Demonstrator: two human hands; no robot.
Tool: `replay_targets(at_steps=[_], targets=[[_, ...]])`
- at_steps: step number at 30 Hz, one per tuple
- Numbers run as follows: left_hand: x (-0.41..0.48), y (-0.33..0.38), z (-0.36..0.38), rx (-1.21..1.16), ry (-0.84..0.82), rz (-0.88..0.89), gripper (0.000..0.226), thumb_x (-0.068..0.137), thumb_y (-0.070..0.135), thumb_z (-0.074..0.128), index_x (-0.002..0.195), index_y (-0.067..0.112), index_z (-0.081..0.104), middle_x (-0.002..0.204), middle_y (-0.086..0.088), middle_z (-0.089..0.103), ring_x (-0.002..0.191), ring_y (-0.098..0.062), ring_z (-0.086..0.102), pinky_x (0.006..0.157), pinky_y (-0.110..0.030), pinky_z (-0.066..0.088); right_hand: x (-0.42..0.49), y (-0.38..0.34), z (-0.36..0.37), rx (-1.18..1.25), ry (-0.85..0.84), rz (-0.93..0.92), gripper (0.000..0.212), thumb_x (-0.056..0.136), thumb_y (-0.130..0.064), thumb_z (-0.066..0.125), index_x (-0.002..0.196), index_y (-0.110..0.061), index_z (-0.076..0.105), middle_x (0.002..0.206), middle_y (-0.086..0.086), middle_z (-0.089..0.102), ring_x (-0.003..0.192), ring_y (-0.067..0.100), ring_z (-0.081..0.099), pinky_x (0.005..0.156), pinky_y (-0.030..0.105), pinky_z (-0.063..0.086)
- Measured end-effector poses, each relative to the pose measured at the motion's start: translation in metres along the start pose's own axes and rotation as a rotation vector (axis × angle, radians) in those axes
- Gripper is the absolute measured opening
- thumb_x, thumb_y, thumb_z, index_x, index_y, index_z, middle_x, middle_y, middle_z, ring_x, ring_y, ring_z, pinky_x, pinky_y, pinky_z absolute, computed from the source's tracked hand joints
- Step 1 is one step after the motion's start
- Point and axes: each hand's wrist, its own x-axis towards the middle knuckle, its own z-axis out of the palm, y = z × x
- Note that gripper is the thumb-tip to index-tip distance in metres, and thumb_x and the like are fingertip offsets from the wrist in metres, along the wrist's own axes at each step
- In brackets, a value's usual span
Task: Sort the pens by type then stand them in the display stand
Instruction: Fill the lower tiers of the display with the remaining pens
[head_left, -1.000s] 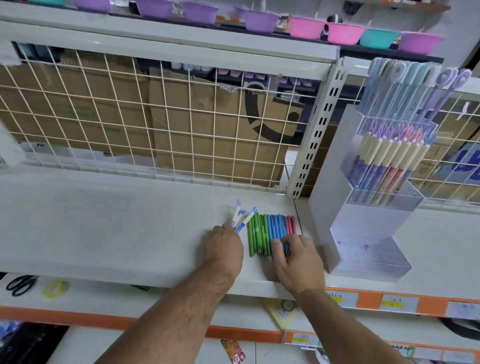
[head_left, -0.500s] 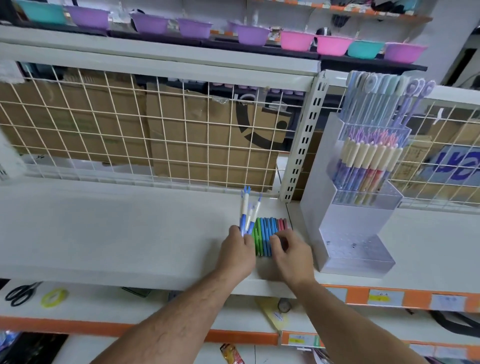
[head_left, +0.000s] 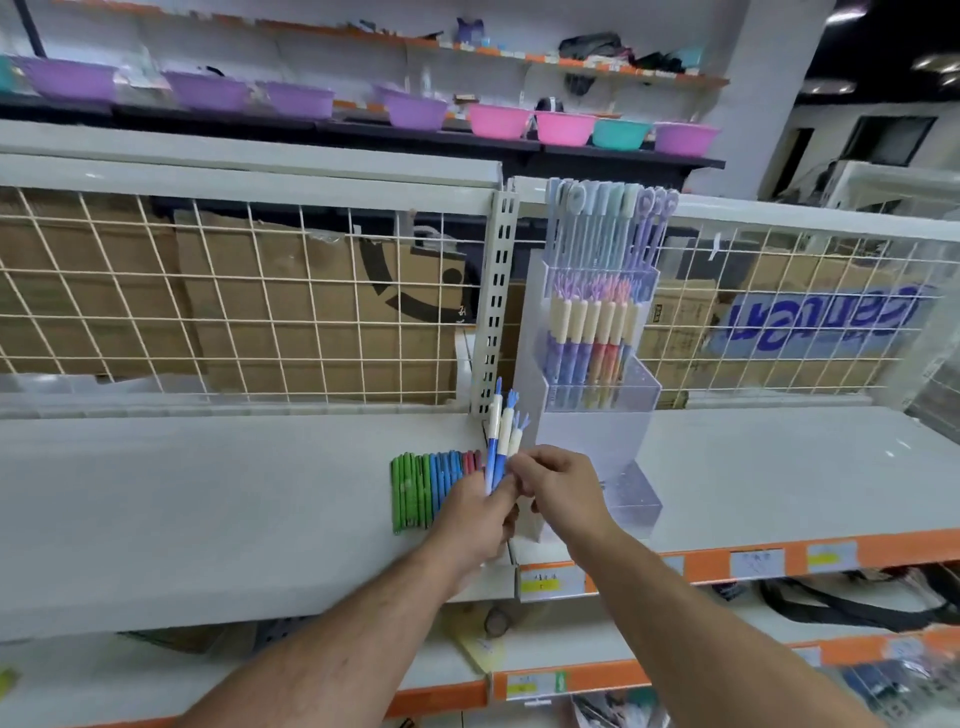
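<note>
partly hidden, blue pens (head_left: 497, 452) rise from left hand (head_left: 475, 512) grip.

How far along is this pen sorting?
The stand already holds pens in its two upper tiers. In hand: the left hand grips three blue-and-white pens upright, the right hand pinching at them. Left: those three, plus the green, blue and red pens lying in a row on the shelf; the lowest tier looks empty.
</note>
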Motion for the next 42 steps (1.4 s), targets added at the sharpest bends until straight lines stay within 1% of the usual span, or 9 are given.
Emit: replay_targets(at_steps=[5,10,12,15,20,27,31,36,42], targets=[[0.008,0.007,0.04,0.014,-0.089,-0.005,0.024,0.103,0.033,0.047,0.096,0.013,0.057,0.053,0.003,0.044,0.043,-0.01,0.031,0.041,-0.023,0.025,0.012,0.001,-0.046,0.024,-0.016,-0.036,0.019,0.087,-0.009,0.066,0.072,0.0,0.07,0.059,0.0,0.06,0.053,0.005,0.053,0.053,0.016,0.046],[0.023,0.01,0.087,0.12,-0.06,0.031,0.031,0.102,0.03,0.043,0.088,0.007,0.059,0.055,-0.003,0.054,0.048,-0.017,0.048,0.056,-0.036,0.048,0.028,0.004,-0.096,-0.036,-0.079,-0.075,0.024,0.084,-0.017,0.071,0.064,-0.005,0.065,0.059,0.004,0.058,0.058,0.014,0.055,0.061,0.033,0.051],[0.029,0.012,0.103,0.137,-0.036,0.048,0.033,0.102,0.03,0.042,0.09,0.005,0.06,0.062,-0.005,0.061,0.055,-0.021,0.056,0.065,-0.042,0.053,0.035,0.005,-0.114,-0.083,-0.085,-0.117,0.024,0.084,-0.02,0.071,0.063,-0.009,0.066,0.056,0.0,0.059,0.054,0.012,0.055,0.055,0.029,0.05],[0.035,0.015,0.124,0.108,-0.001,0.054,0.036,0.105,0.033,0.043,0.099,0.004,0.064,0.072,-0.009,0.07,0.064,-0.023,0.064,0.065,-0.038,0.053,0.043,0.006,-0.136,-0.108,-0.113,-0.158,0.025,0.085,-0.021,0.071,0.062,-0.011,0.066,0.054,0.0,0.06,0.048,0.013,0.054,0.048,0.025,0.047],[0.042,0.019,0.151,0.072,0.02,0.01,0.036,0.107,0.038,0.04,0.11,0.01,0.062,0.086,-0.015,0.075,0.074,-0.025,0.072,0.063,-0.032,0.059,0.055,0.004,-0.165,-0.217,-0.133,-0.227,0.024,0.086,-0.024,0.071,0.067,-0.009,0.07,0.064,0.006,0.066,0.056,0.008,0.055,0.06,0.028,0.048],[0.05,0.02,0.162,0.09,0.087,0.006,0.038,0.106,0.04,0.041,0.108,0.009,0.063,0.09,-0.02,0.073,0.071,-0.023,0.066,0.058,-0.027,0.054,0.066,-0.002,-0.184,-0.12,-0.199,-0.194,0.019,0.093,-0.015,0.065,0.079,-0.004,0.073,0.067,0.009,0.062,0.055,0.008,0.052,0.051,0.015,0.042],[0.06,0.021,0.159,0.091,0.082,0.039,0.031,0.107,0.034,0.041,0.108,0.014,0.063,0.086,-0.012,0.075,0.075,-0.024,0.069,0.066,-0.033,0.059,0.071,-0.007,-0.187,-0.084,-0.226,-0.168,0.008,0.09,-0.008,0.068,0.082,-0.004,0.07,0.068,0.009,0.068,0.058,0.011,0.063,0.054,0.021,0.046],[0.076,0.017,0.144,0.109,0.146,0.07,0.031,0.107,0.03,0.04,0.113,0.014,0.065,0.092,-0.009,0.077,0.084,-0.028,0.072,0.082,-0.045,0.06,0.081,-0.031,-0.188,-0.031,-0.147,-0.177,0.02,0.091,-0.009,0.071,0.086,0.007,0.06,0.073,0.021,0.07,0.059,0.02,0.068,0.048,0.028,0.05],[0.082,0.006,0.133,0.076,0.16,0.069,0.031,0.107,0.031,0.039,0.11,0.013,0.064,0.083,-0.01,0.073,0.072,-0.021,0.069,0.063,-0.026,0.054,0.11,-0.082,-0.193,-0.006,-0.032,-0.254,0.015,0.09,-0.008,0.072,0.082,0.0,0.062,0.07,0.017,0.071,0.059,0.023,0.072,0.05,0.03,0.055]])
